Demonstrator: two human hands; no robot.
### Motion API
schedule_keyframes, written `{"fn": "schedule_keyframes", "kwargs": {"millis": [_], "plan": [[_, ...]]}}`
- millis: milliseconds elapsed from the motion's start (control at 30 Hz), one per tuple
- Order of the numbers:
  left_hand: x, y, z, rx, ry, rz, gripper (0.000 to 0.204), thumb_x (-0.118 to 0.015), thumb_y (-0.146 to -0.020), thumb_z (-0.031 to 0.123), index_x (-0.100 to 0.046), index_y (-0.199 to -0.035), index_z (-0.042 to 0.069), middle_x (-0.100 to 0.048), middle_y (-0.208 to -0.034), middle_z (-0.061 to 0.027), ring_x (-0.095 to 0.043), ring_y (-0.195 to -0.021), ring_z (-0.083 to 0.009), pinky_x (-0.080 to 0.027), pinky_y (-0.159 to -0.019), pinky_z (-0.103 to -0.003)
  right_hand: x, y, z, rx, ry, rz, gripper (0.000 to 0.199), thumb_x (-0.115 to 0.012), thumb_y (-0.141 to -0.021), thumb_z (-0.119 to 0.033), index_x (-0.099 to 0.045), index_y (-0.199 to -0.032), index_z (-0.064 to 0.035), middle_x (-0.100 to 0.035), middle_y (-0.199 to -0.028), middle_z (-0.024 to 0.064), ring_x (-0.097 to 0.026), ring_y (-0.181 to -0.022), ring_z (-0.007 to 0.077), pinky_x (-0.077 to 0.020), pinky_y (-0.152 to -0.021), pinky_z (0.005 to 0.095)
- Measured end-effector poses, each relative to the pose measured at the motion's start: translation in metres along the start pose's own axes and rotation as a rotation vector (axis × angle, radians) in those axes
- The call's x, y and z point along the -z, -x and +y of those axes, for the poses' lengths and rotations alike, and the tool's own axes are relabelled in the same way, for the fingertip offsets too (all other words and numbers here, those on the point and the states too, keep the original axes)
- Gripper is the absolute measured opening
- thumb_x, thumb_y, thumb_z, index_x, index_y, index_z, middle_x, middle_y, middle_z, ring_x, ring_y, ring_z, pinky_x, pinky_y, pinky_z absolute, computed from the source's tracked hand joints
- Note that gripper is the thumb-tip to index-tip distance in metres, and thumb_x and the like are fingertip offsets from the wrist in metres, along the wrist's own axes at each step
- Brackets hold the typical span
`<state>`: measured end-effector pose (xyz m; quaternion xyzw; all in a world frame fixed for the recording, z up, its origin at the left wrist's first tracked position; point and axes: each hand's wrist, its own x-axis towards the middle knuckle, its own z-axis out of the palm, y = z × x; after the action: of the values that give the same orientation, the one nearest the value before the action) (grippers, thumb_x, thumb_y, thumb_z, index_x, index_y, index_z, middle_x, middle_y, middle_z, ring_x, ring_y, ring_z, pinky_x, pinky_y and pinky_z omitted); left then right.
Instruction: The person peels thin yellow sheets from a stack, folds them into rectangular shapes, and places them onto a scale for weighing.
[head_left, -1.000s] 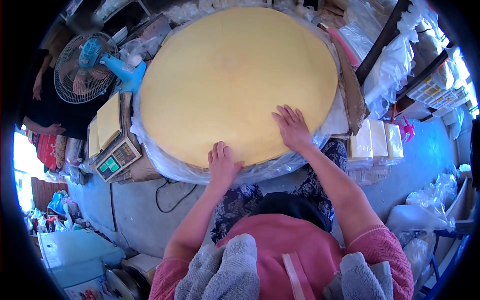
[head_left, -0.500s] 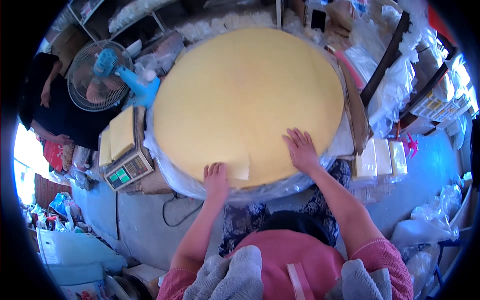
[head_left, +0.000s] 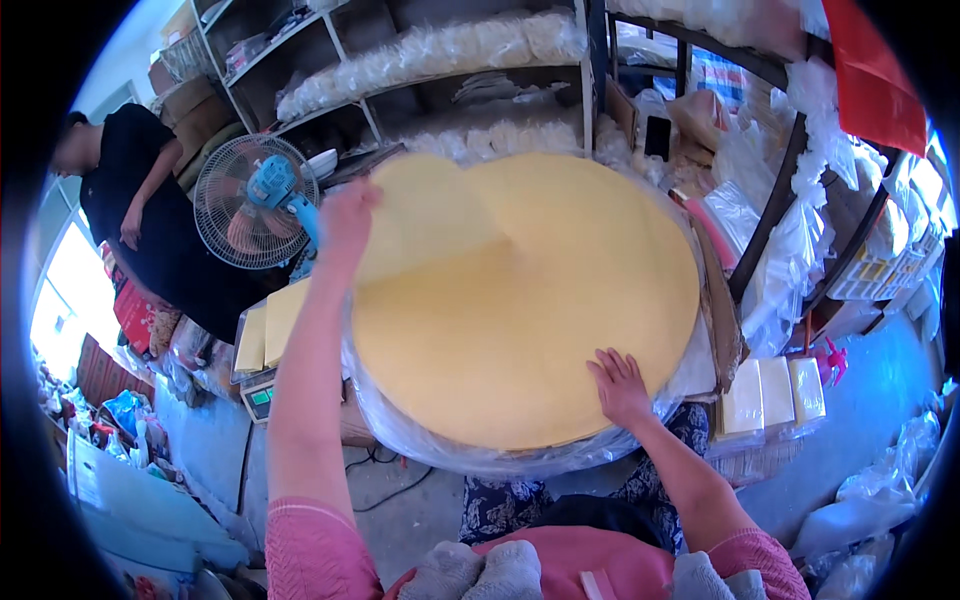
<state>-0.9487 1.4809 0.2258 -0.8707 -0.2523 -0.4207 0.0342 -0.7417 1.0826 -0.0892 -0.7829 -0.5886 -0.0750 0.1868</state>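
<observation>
A big round stack of thin yellow sheets (head_left: 560, 320) lies on clear plastic wrap (head_left: 470, 455) in front of me. My left hand (head_left: 347, 215) is raised at the stack's far left edge and pinches the top yellow sheet (head_left: 425, 215), which is lifted and peeled back. My right hand (head_left: 622, 385) lies flat with fingers spread on the near right part of the stack, pressing it down.
A blue electric fan (head_left: 255, 215) stands to the left, with a scale (head_left: 262, 395) carrying yellow sheets (head_left: 270, 330) below it. A person in black (head_left: 150, 220) stands at far left. Shelves with bagged goods (head_left: 440, 60) are behind; white packets (head_left: 775, 395) sit at right.
My left hand has gone from the near edge up and to the far left, lifting the top sheet with it. The right hand stayed on the stack.
</observation>
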Motion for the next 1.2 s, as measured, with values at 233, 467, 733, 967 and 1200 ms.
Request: {"fn": "schedule_keyframes", "kwargs": {"millis": [233, 467, 733, 967, 1200], "plan": [[0.084, 0.030, 0.093, -0.161, -0.132, 0.338, 0.014, -0.059, -0.088, 0.014, -0.069, -0.097, 0.008, -0.070, -0.089, -0.0116, -0.068, -0.078, -0.0288, -0.053, -0.068, -0.039, 0.006, 0.010, 0.017, -0.033, 0.032, -0.005, 0.045, -0.050, -0.090, -0.015, -0.050, -0.134, -0.0076, -0.042, -0.146, 0.0139, -0.034, -0.139, 0.0331, -0.0215, -0.116, 0.0511], [-0.047, 0.231, 0.181, -0.103, -0.003, -0.239, 0.021, -0.055, -0.081, 0.007, -0.055, -0.103, 0.006, -0.063, -0.084, -0.0074, -0.066, -0.072, -0.0247, -0.054, -0.056, -0.039, 0.000, 0.005, -0.036, -0.430, -1.408, -0.234, 0.046, -0.057, -0.096, -0.031, -0.050, -0.135, -0.0068, -0.043, -0.147, 0.0134, -0.033, -0.141, 0.0270, -0.0268, -0.113, 0.0447], [-0.121, 0.279, 0.219, 0.090, 0.739, -0.748, 0.057, -0.061, -0.087, 0.022, -0.044, -0.137, 0.002, -0.054, -0.134, -0.0214, -0.055, -0.121, -0.0354, -0.043, -0.104, -0.042, -0.014, -0.008, 0.040, -0.810, -1.531, 0.183, 0.025, -0.062, -0.090, -0.017, -0.063, -0.109, -0.0004, -0.066, -0.099, 0.0117, -0.065, -0.095, 0.0247, -0.0542, -0.079, 0.0362], [-0.111, 0.285, 0.036, 0.161, 0.188, -0.654, 0.070, -0.066, -0.085, 0.039, -0.043, -0.140, 0.002, -0.034, -0.151, -0.0212, -0.027, -0.143, -0.0366, -0.024, -0.116, -0.048, 0.045, -0.089, 0.138, -0.754, -0.142, 0.410, 0.058, -0.064, -0.087, -0.016, -0.042, -0.139, -0.0016, -0.054, -0.133, 0.0206, -0.056, -0.118, 0.0368, -0.0413, -0.106, 0.0384], [-0.109, 0.269, 0.036, 0.123, 0.003, -1.080, 0.093, -0.067, -0.079, 0.059, -0.031, -0.150, 0.009, -0.017, -0.159, -0.0182, -0.010, -0.148, -0.0339, -0.011, -0.119, -0.049, 0.038, -0.057, -0.039, 0.131, 0.109, -0.495, 0.073, -0.062, -0.081, -0.018, -0.033, -0.147, -0.0072, -0.025, -0.155, 0.0153, -0.024, -0.143, 0.0338, -0.0252, -0.108, 0.0651]]}}
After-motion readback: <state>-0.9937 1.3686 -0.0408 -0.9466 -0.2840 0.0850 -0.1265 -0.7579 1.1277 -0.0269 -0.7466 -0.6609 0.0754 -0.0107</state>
